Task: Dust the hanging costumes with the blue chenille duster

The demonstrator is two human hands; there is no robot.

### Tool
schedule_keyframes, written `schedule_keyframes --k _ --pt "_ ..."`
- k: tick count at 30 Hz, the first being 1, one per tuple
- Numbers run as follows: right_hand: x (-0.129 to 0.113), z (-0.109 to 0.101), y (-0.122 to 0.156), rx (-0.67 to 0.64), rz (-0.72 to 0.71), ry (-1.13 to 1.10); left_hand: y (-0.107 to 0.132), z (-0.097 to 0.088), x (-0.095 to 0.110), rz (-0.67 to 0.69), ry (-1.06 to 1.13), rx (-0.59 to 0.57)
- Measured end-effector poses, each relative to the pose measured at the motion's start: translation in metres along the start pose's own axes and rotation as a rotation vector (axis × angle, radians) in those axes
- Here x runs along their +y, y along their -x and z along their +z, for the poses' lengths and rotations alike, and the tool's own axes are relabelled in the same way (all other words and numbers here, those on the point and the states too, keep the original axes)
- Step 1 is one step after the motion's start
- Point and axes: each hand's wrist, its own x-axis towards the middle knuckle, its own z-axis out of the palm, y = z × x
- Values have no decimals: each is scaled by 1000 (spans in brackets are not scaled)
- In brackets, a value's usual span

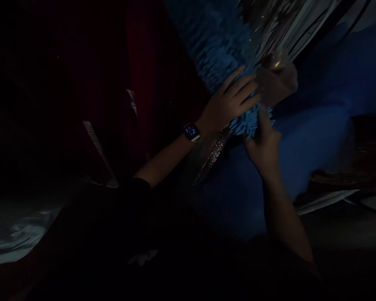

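Note:
A blue shaggy mat (216,54) with thick, noodle-like pile runs from the top of the view down to my hands. Across its lower part lies my left hand (228,102), fingers spread over the pile; a lit smartwatch (191,132) is on that wrist. My right hand (265,146) grips the mat's lower end, its thumb and fingers at the edge, partly blurred. Just beyond the hands is a rounded brownish shape (280,81) with a small yellow glint, too dark to identify. Beneath the mat, a glittery strip (211,159) slants downward.
The scene is very dark. Blue cloth (313,138) spreads on the right. Dark red fabric (141,62) hangs or lies at upper left. Shiny, crinkled clear material (272,33) shows at the top. A pale crumpled sheet (21,236) is at lower left.

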Motion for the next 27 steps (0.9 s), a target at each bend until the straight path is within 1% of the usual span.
schedule_keyframes --k 1,2,3,4,5,6,8,9,10,11,12,13,14,15,16,18,20,21,22,24,25,27 --pt "6 1 -1 15 7 2 -9 1 -3 45 -17 4" --pt "14 7 2 10 24 0 -11 8 -4 68 -30 -10" --pt "22 17 10 -15 53 -5 -7 20 -3 71 -30 -48" --pt "31 30 22 -62 90 -10 6 37 2 55 -9 -101" --pt "39 47 39 -130 138 -16 25 59 9 -3 20 -163" --pt "46 67 60 -213 196 -18 49 84 20 -29 88 -237" --pt "51 108 110 -436 350 -14 108 137 48 -159 167 -338" --pt "49 128 137 -548 437 -28 139 160 63 -195 205 -408" --pt "45 145 162 -645 512 -58 167 180 78 -230 235 -474" --pt "39 158 186 -709 557 -110 192 195 91 -239 258 -538" --pt "32 166 206 -704 603 -142 211 204 102 -222 269 -568" --pt "26 170 222 -707 623 -174 225 207 110 -200 271 -584" --pt "21 169 234 -696 628 -197 233 204 115 -173 264 -579" --pt "18 164 240 -680 621 -204 235 197 118 -148 248 -555" --pt "16 155 242 -661 599 -201 231 187 118 -128 226 -520" --pt "17 134 232 -591 538 -165 210 160 112 -110 175 -431" --pt "20 116 210 -499 473 -115 182 136 102 -112 130 -341" --pt "21 111 198 -459 446 -96 169 128 95 -123 113 -305" --pt "22 109 186 -432 426 -80 160 124 90 -139 101 -278" --pt "20 115 169 -422 413 -73 153 127 82 -177 96 -257" --pt "18 121 167 -441 424 -80 157 132 81 -196 106 -267" --pt "15 133 173 -522 459 -106 176 147 87 -233 145 -330"
